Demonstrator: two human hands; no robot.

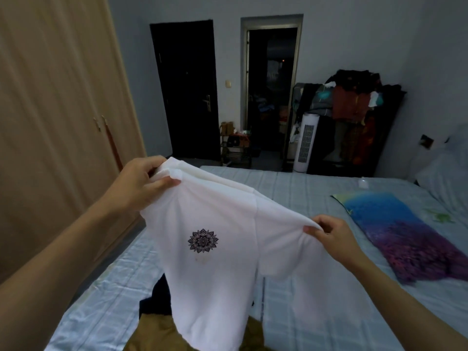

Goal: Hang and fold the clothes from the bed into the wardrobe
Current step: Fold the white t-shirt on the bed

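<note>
Two hands, left (pixel 138 184) and right (pixel 331 236), one white T-shirt (pixel 228 262), one bed (pixel 316 198), two doorways, one wardrobe (pixel 50 110).

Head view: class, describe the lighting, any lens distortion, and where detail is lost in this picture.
Head view: dim, bluish room light; the white T-shirt, held up by the left hand and right hand, is the brightest area, slightly washed out. Wide-angle distortion bows the wardrobe and stretches the forearms at the edges. The open doorway is too dark to read; the clothes rack looks soft.
</note>
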